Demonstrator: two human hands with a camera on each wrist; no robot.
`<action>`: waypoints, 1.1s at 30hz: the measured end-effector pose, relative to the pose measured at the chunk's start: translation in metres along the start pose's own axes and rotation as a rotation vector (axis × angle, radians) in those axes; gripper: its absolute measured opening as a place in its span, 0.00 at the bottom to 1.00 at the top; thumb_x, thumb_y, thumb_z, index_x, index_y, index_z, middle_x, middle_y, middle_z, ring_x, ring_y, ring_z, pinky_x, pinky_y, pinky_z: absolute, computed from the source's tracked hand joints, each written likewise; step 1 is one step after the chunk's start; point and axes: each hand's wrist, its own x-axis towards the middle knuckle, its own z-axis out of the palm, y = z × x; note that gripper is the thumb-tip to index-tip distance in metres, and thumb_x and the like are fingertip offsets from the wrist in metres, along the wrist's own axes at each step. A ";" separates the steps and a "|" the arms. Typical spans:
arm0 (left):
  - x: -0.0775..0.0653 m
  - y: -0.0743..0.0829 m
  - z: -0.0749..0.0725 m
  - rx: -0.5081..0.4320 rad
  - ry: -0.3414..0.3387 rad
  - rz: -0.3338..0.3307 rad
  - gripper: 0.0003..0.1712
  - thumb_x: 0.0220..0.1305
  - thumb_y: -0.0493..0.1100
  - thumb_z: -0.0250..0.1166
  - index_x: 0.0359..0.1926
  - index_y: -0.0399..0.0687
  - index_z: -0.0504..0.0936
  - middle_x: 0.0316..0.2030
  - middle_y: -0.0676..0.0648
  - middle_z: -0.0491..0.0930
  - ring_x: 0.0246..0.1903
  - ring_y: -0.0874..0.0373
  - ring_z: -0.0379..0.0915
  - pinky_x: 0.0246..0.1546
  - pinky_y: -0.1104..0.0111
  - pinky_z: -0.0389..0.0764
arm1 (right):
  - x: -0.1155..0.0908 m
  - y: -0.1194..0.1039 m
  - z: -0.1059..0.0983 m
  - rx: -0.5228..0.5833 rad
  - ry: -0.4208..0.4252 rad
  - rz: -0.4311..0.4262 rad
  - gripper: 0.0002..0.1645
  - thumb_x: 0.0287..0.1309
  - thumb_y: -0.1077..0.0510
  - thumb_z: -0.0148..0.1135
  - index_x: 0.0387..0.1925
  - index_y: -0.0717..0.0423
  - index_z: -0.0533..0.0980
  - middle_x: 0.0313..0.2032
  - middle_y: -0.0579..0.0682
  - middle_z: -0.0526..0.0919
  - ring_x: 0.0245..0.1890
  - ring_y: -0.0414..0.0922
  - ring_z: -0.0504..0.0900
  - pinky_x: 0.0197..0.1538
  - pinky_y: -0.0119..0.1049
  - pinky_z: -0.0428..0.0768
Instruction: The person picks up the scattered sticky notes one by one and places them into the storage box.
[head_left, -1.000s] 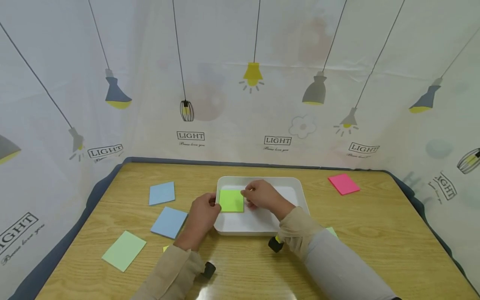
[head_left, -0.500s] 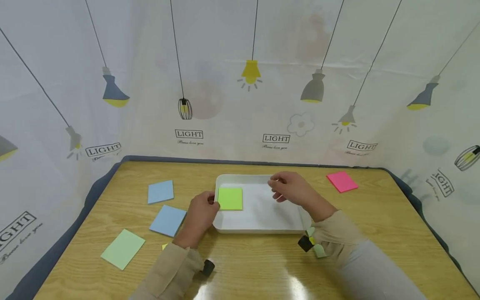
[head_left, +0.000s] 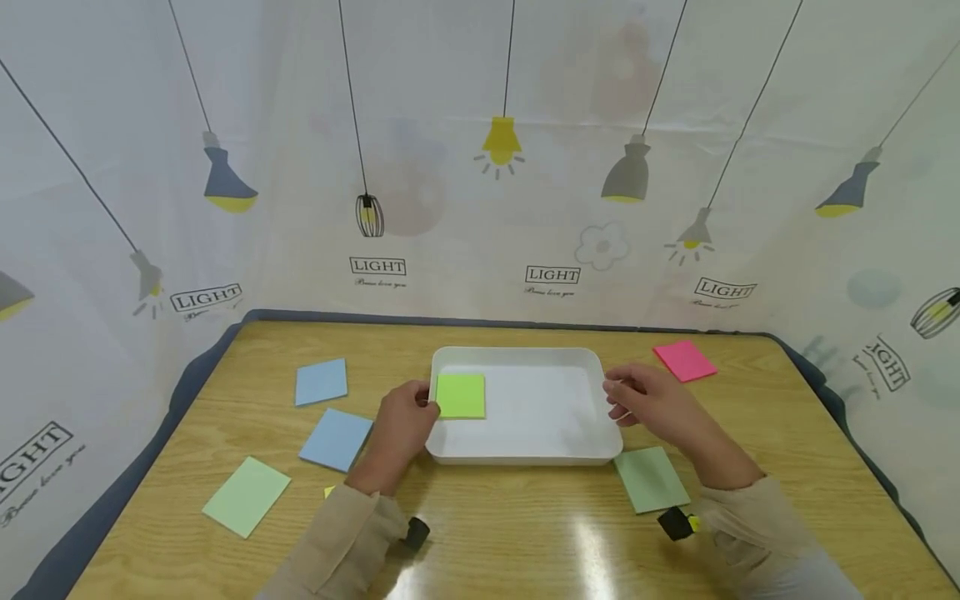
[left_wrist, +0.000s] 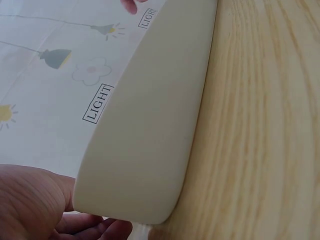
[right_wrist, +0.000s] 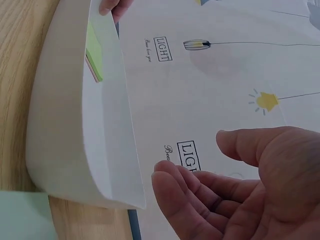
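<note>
A white rectangular tray (head_left: 543, 408) lies on the wooden table. Inside it, against the left wall, is a bright yellow-green sticky note pad (head_left: 462, 396); in the right wrist view a pinkish layer shows under its green top (right_wrist: 93, 57). My left hand (head_left: 401, 425) grips the tray's left wall, thumb at the rim and fingers outside and below, as the left wrist view shows. My right hand (head_left: 660, 410) hovers just beside the tray's right end, thumb and loosely bent fingers apart, holding nothing (right_wrist: 225, 185).
Two blue note pads (head_left: 321, 382) and a pale green one (head_left: 246, 497) lie left of the tray; a yellow corner (head_left: 328, 492) peeks from behind the left forearm. On the right are a pink pad (head_left: 685, 360) and another pale green pad (head_left: 651, 479) near the tray's corner.
My right hand has let go of the yellow-green pad and moved right, across the tray to its right end, uncovering the pale green pad there. My left hand stays at the left rim.
</note>
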 end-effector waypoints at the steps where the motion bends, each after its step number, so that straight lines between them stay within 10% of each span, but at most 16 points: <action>1: 0.000 0.000 0.000 0.001 0.001 0.000 0.20 0.62 0.43 0.54 0.54 0.46 0.77 0.46 0.46 0.80 0.43 0.55 0.73 0.42 0.56 0.80 | -0.004 0.003 -0.002 -0.002 0.005 -0.004 0.29 0.66 0.47 0.50 0.59 0.64 0.66 0.46 0.66 0.76 0.38 0.48 0.80 0.40 0.42 0.84; 16: -0.002 0.003 -0.001 -0.016 -0.011 -0.013 0.20 0.62 0.43 0.55 0.55 0.46 0.76 0.47 0.46 0.79 0.45 0.55 0.72 0.43 0.57 0.80 | -0.040 0.046 -0.016 -0.202 -0.008 0.009 0.36 0.60 0.39 0.55 0.59 0.61 0.67 0.44 0.55 0.81 0.41 0.46 0.77 0.41 0.41 0.81; 33: 0.001 0.001 -0.002 -0.004 -0.002 0.007 0.20 0.61 0.42 0.55 0.54 0.44 0.77 0.45 0.45 0.80 0.43 0.54 0.72 0.42 0.56 0.80 | -0.058 0.066 -0.004 -0.570 -0.229 -0.125 0.58 0.33 0.33 0.72 0.65 0.55 0.63 0.64 0.56 0.67 0.62 0.56 0.61 0.61 0.60 0.65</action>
